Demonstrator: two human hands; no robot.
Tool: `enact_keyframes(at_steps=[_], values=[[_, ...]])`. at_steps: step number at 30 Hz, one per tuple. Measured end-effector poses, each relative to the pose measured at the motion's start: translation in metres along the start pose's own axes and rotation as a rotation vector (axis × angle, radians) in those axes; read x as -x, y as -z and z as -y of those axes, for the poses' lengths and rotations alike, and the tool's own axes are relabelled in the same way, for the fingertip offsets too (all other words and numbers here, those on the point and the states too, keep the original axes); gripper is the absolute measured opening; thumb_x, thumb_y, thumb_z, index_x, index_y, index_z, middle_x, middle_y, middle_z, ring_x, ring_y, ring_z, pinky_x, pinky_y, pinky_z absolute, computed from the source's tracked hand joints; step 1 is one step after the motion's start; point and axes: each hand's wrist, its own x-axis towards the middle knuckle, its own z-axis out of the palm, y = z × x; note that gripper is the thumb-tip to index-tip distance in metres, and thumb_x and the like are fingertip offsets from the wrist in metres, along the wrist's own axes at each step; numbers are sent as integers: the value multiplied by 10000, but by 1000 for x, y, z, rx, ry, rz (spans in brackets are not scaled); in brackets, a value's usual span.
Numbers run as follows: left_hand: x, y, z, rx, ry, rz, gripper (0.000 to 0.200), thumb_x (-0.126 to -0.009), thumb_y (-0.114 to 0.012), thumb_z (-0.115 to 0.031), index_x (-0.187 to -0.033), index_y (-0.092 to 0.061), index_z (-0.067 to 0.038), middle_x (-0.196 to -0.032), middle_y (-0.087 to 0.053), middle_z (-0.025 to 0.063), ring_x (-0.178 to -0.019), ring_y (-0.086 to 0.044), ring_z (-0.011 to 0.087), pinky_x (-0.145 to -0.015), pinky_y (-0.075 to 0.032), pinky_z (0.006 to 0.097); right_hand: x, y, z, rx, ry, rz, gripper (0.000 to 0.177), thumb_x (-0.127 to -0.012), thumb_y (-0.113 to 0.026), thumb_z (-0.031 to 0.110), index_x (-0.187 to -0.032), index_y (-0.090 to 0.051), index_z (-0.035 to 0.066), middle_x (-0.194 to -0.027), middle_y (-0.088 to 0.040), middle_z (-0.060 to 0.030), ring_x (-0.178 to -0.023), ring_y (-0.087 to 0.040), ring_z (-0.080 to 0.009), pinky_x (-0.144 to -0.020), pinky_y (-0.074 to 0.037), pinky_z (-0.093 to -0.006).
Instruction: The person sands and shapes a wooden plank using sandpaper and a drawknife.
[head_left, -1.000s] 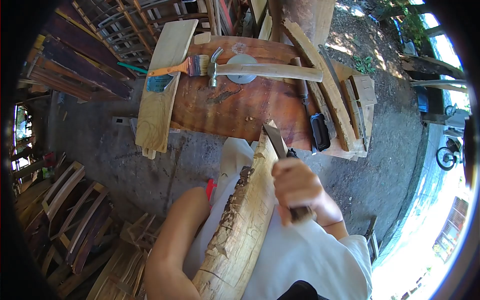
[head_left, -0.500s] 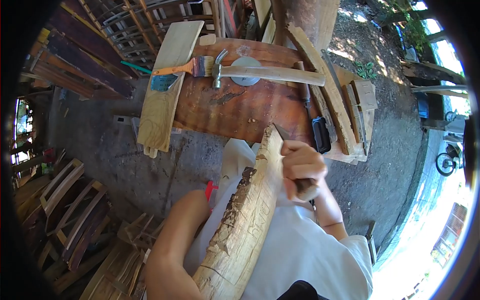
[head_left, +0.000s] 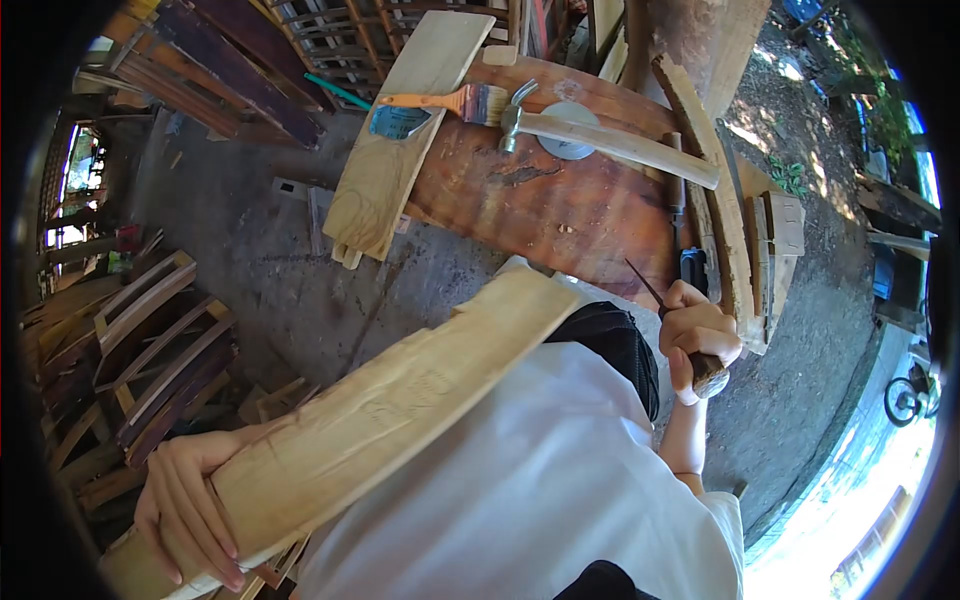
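A long, pale plank (head_left: 400, 390) lies slanted across my lap, its far end near the worktable's front edge. My left hand (head_left: 190, 500) is wrapped over the plank's near end at lower left. In my closed right hand (head_left: 697, 335) is a knife (head_left: 647, 285) with a thin dark blade and a round wooden handle. Its blade points up and left, apart from the plank. The plank's broad face is turned up and looks smooth, with faint marks on it; its underside is hidden.
On the reddish wooden table (head_left: 490, 215) lie a claw hammer (head_left: 620, 147), a paintbrush (head_left: 440, 101), a round metal disc (head_left: 566, 140) and a wooden-handled tool (head_left: 677, 165). Curved wood strips (head_left: 712, 190) line its right side. Several curved wooden parts (head_left: 165, 365) are stacked at left.
The plank has swung to the left and rolled, so its rough, bark-lined edge no longer shows. My left hand has come into view. The knife has moved right, away from the plank's end.
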Motion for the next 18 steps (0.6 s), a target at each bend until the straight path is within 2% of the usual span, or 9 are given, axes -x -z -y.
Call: enact_keyframes(at_steps=[4,7,9,11,13,15,17,18], values=[[0,6,70,-68,11,-73,350,-872,-730,-383,-1002,-550,-112,-888,-625,12,-804,-603,128,-709,-465,280,1,-6,-7,-20,-3,41,233,-715,-579,13,-537,-437,60,-473,-428,-19,-400,-338,-184,-529,-337,-342],[13,0,77,-129,18,-140,436,-850,-762,-422,-1067,-553,-107,-949,-655,15,-868,-627,127,-754,-485,289,0,-11,-12,-33,-3,80,218,-695,-573,-6,-539,-437,62,-478,-427,-20,-399,-330,-184,-528,-338,-341],[33,-1,58,-158,19,-160,466,-842,-773,-435,-1088,-554,-105,-969,-664,16,-889,-635,127,-768,-492,292,0,-12,-16,-44,-13,93,218,-689,-577,-16,-541,-438,63,-478,-430,-20,-397,-330,-185,-526,-334,-338],[70,-5,40,-676,49,-420,602,-843,-768,-466,-1226,-550,-56,-1120,-702,97,-1005,-679,173,-825,-566,361,-1,-14,-20,-49,-21,123,212,-687,-578,-22,-545,-442,59,-476,-432,-19,-397,-330,-185,-524,-332,-336],[110,-5,31,-1334,7,-911,744,-859,-739,-510,-1362,-480,-27,-1223,-677,145,-1009,-693,234,-871,-574,403,-3,-16,-22,-51,-13,130,212,-688,-580,-23,-548,-443,58,-476,-434,-19,-396,-335,-184,-523,-332,-335],[91,0,81,-1693,282,-1025,661,-904,-717,-452,-1343,-546,12,-1183,-700,161,-974,-697,248,-872,-563,381,-3,-17,-23,-55,-4,132,211,-689,-582,-24,-551,-444,56,-475,-436,-18,-395,-340,-184,-523,-332,-334],[88,11,114,-1834,562,-1063,458,-937,-710,-334,-1210,-676,33,-1073,-739,151,-959,-691,211,-833,-563,355,-3,-16,-26,-21,5,131,212,-696,-583,-23,-554,-447,58,-474,-438,-17,-392,-354,-182,-523,-337,-334],[102,24,120,-1898,608,-1055,402,-923,-730,-302,-1130,-711,43,-1019,-748,147,-926,-693,198,-816,-565,355,-3,-16,-26,-20,1,122,226,-712,-583,-19,-554,-443,60,-474,-439,-16,-393,-365,-177,-529,-343,-333]])
